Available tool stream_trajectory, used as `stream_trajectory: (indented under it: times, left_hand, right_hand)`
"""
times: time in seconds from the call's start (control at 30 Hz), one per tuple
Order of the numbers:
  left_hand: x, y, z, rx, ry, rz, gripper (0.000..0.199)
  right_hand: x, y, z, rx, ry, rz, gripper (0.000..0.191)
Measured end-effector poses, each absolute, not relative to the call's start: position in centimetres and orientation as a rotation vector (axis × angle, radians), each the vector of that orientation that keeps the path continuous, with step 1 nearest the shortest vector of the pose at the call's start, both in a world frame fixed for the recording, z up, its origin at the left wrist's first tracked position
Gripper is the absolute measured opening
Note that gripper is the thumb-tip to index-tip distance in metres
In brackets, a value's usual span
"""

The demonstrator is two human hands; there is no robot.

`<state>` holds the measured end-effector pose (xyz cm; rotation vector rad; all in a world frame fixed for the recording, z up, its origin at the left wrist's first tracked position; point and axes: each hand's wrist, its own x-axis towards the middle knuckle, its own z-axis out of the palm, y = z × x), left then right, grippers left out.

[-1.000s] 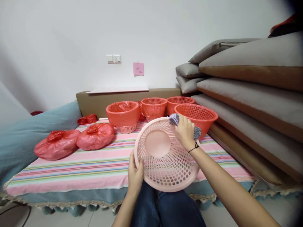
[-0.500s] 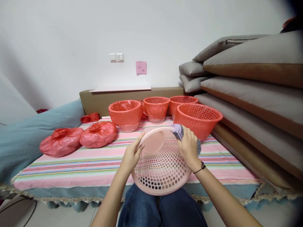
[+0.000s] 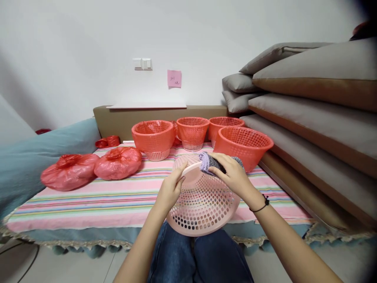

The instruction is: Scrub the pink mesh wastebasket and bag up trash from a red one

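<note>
A pale pink perforated plastic basket [image 3: 206, 200] is tilted with its opening toward me, its near rim resting at my knees. My left hand [image 3: 173, 186] grips the rim on the upper left, thumb inside. Over the top of the rim, my right hand [image 3: 231, 173] is closed on a grey and lilac cloth [image 3: 205, 162] that lies against the rim. Part of the cloth is hidden under the right fingers.
Behind stand several baskets lined with red bags, such as the front right basket [image 3: 243, 147] and the left one [image 3: 153, 137]. Two tied red bags [image 3: 118, 163] lie on the striped cover [image 3: 97, 204]. Grey cushions [image 3: 312, 90] are piled at the right.
My right hand has slid the cloth leftward along the rim, nearer my left hand. The pink basket has tilted slightly, and the left hand keeps its hold.
</note>
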<state>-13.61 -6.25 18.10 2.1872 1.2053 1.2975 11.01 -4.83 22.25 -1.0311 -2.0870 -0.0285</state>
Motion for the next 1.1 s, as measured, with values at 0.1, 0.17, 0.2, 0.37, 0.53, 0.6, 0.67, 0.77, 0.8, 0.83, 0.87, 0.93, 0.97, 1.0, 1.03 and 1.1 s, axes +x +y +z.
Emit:
stream_trajectory:
  times: [0.1,0.17,0.2,0.37,0.53,0.6,0.67,0.77,0.8,0.83,0.87,0.93,0.97,1.0,1.03,1.1]
  left_hand:
    - [-13.5,-6.3,18.1,2.178,1.194,1.299,0.051]
    - [-13.5,-6.3,18.1,2.172,1.196,1.304,0.051]
    - [-13.5,-6.3,18.1,2.168,1.199,1.309,0.051]
    - [-13.9,-6.5,18.1,2.141,1.206,1.301,0.051]
    - [-15.1,-6.2,17.9,2.086,1.220,1.313,0.049]
    - [-15.7,-6.1,17.8,2.047,1.231,1.348,0.049]
    - [-16.2,-6.0,17.6,2.006,1.243,1.385,0.049]
    - [-16.3,-6.2,17.5,1.958,1.261,1.428,0.047]
    - [-16.1,-6.3,17.4,1.944,1.268,1.443,0.046]
    - [-15.8,-6.5,17.2,1.928,1.276,1.461,0.044]
    - [-15.4,-6.6,17.1,1.908,1.282,1.482,0.042]
    - [-14.5,-6.9,16.5,1.862,1.280,1.518,0.039]
    - [-14.0,-7.1,16.1,1.838,1.273,1.528,0.037]
    - [-13.7,-7.2,15.7,1.818,1.267,1.534,0.036]
    - [-13.4,-7.3,15.3,1.801,1.263,1.537,0.036]
    - [-13.1,-7.5,14.5,1.782,1.262,1.531,0.039]
  right_hand:
    - [11.2,-4.6,22.6,-1.065,-2.130,-0.101,0.058]
    - [10.8,-4.4,22.1,-1.112,-2.146,-0.223,0.067]
    - [10.5,-4.3,21.7,-1.138,-2.135,-0.287,0.067]
    - [9.6,-4.3,20.5,-1.160,-2.040,-0.300,0.064]
    - [11.4,-4.4,19.7,-1.069,-1.913,0.123,0.061]
    - [12.5,-3.9,18.6,-1.044,-1.728,0.325,0.051]
    - [13.7,-3.4,17.5,-1.069,-1.443,0.496,0.043]
    - [14.9,-2.9,16.8,-1.095,-1.049,0.588,0.048]
    - [15.0,-3.0,16.9,-1.087,-0.991,0.533,0.051]
    - [15.0,-3.1,17.2,-1.077,-0.980,0.442,0.055]
    - [14.9,-3.3,17.6,-1.074,-1.002,0.331,0.059]
    - [14.2,-3.6,18.0,-1.103,-1.108,0.145,0.067]
    - [13.6,-3.6,18.1,-1.128,-1.171,0.105,0.070]
    - [13.0,-3.5,18.0,-1.152,-1.226,0.099,0.073]
    - [12.3,-3.4,17.7,-1.179,-1.275,0.110,0.075]
    - [10.7,-3.0,17.0,-1.250,-1.348,0.126,0.077]
